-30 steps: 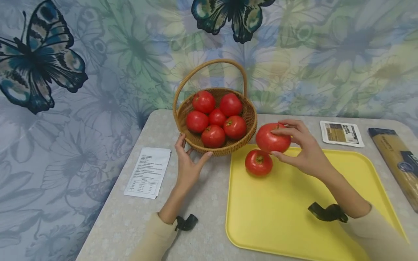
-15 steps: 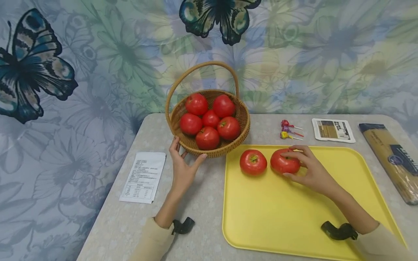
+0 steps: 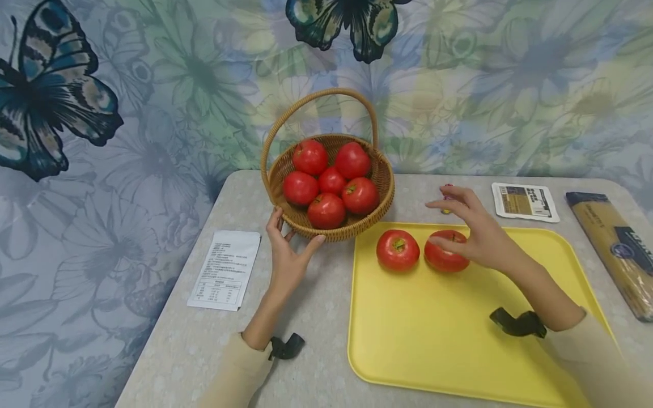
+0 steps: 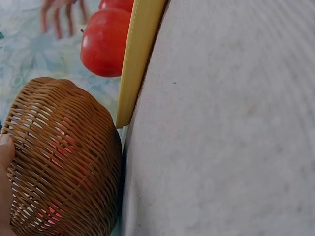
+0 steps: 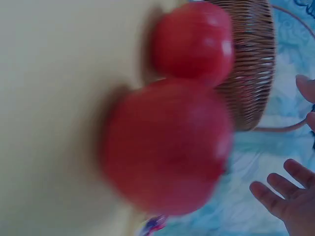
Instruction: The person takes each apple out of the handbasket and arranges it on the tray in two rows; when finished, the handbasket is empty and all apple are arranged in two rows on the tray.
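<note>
A wicker basket (image 3: 352, 229) with an arched handle holds several red apples (image 3: 326, 211). My left hand (image 3: 288, 258) grips its near left side, thumb and fingers spread around the wall; the left wrist view shows the thumb (image 4: 6, 152) at the rim. Two more apples sit side by side at the far left of the yellow tray (image 3: 433, 328). My right hand (image 3: 482, 232) hovers just above the right apple (image 3: 446, 258), fingers apart and holding nothing, thumb overlapping that apple. In the right wrist view, this apple (image 5: 167, 147) looms large and blurred in front of the other one (image 5: 194, 44).
Lollipops (image 3: 446, 198) lie behind the tray, partly hidden by my right hand. A flat white packet (image 3: 525, 202) and a long spaghetti pack (image 3: 612, 255) lie to the right. A white printed sachet (image 3: 224, 271) lies left of the basket. Patterned cloth hangs behind the table.
My right hand has lowered an apple onto the tray, right of the other one, let go of it and lifted slightly. My left hand has stayed at the basket.
</note>
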